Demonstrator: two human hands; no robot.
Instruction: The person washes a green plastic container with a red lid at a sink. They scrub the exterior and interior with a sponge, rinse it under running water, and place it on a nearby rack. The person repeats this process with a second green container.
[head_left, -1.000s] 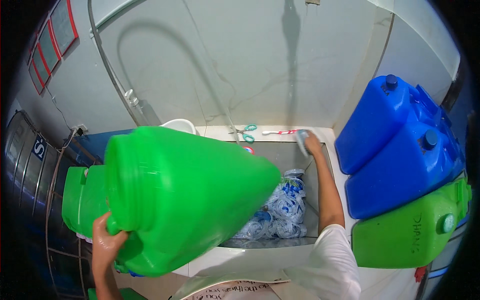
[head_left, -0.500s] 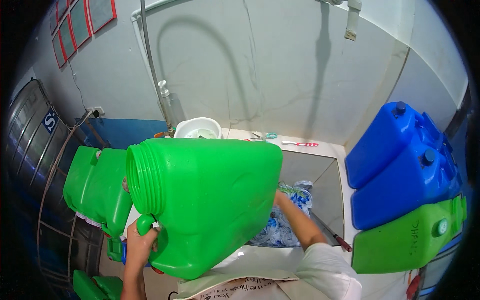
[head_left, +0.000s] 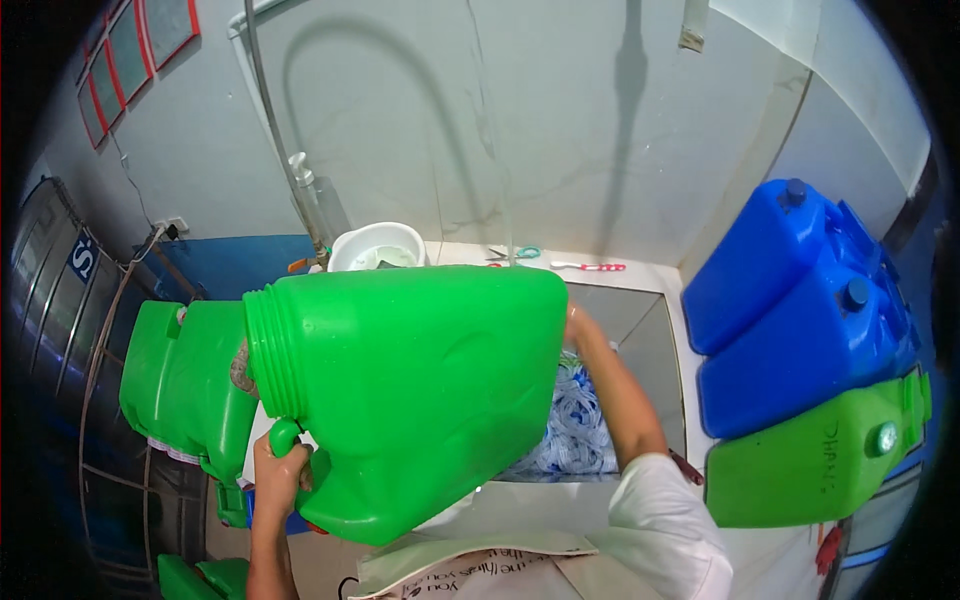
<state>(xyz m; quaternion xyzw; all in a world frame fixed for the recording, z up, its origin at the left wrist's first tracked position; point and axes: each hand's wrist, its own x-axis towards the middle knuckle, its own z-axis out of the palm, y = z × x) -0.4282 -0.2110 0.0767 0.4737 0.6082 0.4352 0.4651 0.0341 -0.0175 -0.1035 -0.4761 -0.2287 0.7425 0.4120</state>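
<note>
A large green plastic jerry can (head_left: 430, 370) lies on its side in front of me, its wide threaded mouth facing left with no cap on it. My left hand (head_left: 277, 468) is closed round the handle beside the mouth. My right hand (head_left: 573, 325) is at the can's right end, its fingers hidden behind the can, so I cannot tell whether it grips. Beneath the can and my right forearm, a heap of blue and white plastic strips (head_left: 580, 425) lies in a grey recessed basin (head_left: 652, 350).
Two blue jerry cans (head_left: 790, 350) and a green capped one (head_left: 800, 470) stand at right. More green cans (head_left: 200, 370) are at left. Behind are a white bowl (head_left: 345, 245), scissors (head_left: 525, 253), a red-and-white toothbrush (head_left: 590, 267) and a pump bottle (head_left: 305, 185). A dark red handle (head_left: 685, 466) pokes out by my right elbow.
My right hand has moved farther from me, up along the can's right end. The can has turned slightly, its mouth now more side-on. My left hand keeps its hold; the whole view has shifted a little.
</note>
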